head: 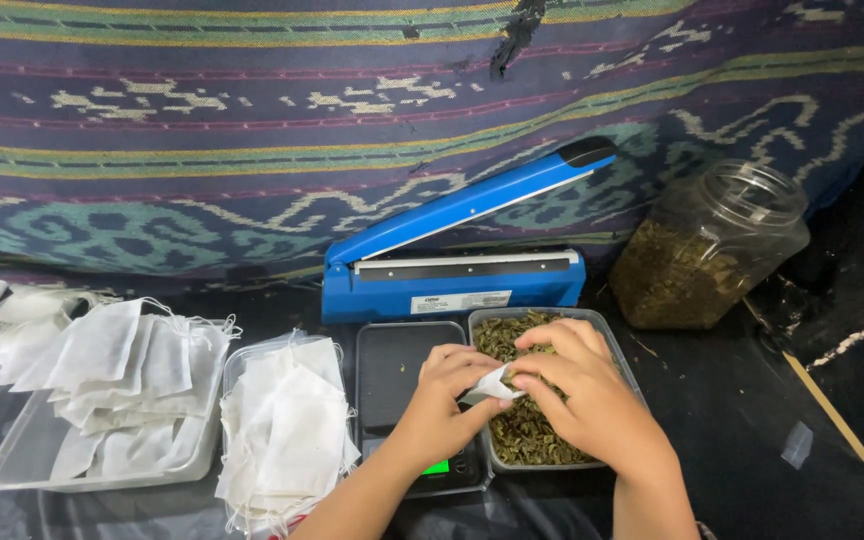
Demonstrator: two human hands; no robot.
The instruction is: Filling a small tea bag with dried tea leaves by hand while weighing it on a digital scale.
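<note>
One small white filter bag (489, 385), pinched by fingers of both left hand (449, 398) and right hand (577, 385), sits unsealed over the tray of dried herb (524, 440); many empty bags (287, 435) remain at the desk's left, and the blue heat sealer (452, 270) stands open.

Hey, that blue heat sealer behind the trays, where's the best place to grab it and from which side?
Probably grip the blue heat sealer by its raised arm, near the black-tipped free end at upper right, coming from above and the right. The arm stands open and tilted up, clear of the base, while the trays crowd its front. The jar stands close by on the right.
</note>
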